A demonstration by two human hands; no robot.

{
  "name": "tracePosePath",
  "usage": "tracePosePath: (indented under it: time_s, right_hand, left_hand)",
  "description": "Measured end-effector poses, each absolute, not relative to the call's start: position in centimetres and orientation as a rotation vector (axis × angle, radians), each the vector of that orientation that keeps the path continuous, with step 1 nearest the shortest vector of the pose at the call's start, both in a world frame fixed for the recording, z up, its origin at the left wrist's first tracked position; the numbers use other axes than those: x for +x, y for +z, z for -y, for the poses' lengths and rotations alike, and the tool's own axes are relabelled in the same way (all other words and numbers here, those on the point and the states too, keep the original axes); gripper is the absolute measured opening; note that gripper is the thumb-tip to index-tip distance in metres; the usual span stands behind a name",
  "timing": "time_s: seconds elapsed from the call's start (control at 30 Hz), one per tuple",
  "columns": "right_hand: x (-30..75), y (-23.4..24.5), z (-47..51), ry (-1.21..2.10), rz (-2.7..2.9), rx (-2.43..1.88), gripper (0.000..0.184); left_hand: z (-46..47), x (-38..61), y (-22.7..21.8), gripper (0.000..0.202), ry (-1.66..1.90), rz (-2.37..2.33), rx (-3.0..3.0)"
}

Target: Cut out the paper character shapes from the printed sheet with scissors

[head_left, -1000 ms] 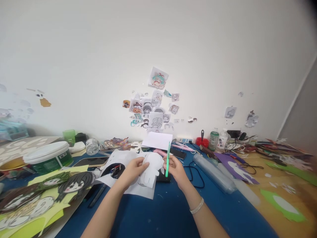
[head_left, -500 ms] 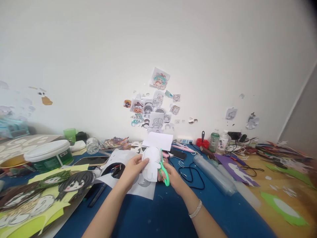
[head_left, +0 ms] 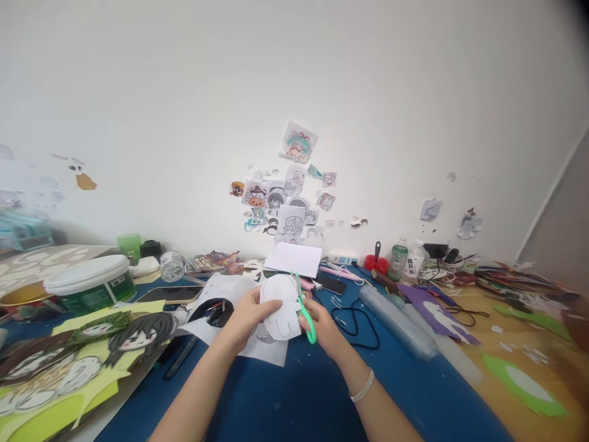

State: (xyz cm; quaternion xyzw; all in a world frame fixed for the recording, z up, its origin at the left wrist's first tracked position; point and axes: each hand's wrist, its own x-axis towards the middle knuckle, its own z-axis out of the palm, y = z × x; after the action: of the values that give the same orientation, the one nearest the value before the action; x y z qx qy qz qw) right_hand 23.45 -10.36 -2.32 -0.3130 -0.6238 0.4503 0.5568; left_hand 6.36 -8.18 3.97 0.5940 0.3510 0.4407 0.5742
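1. The person's left hand [head_left: 248,316] pinched a white paper figure [head_left: 278,291], thumb on its front; the fingers behind were hidden.
2. The right hand [head_left: 322,324] was closed on the handles of the green scissors [head_left: 311,330], with some of its fingers out of sight.
3. The paper figure was held up between the two hands, over the blue mat [head_left: 294,405]. The blades stood at its side nearer the right hand; whether they touched the paper could not be told. Its outlines were faint.
4. A larger white sheet [head_left: 272,354] lay beyond, partly covered by the left hand and the figure.
5. The left picture edge cut off a pale blue crate [head_left: 27,237], its contents blurred.
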Motion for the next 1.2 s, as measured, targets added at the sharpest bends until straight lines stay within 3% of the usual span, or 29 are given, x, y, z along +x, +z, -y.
tracePosePath:
  time_s: [0.73, 1.2]
  right_hand:
    - [23.3, -2.6, 10.2, 1.039, 1.449, -0.727, 0.042]
    - [23.1, -2.7, 10.2, 0.890, 1.476, -0.808, 0.048]
  left_hand:
    - [8.8, 7.3, 3.7, 0.043, 1.129, -0.846, 1.324]
    - [9.3, 7.4, 3.9, 0.042, 1.151, -0.856, 1.298]
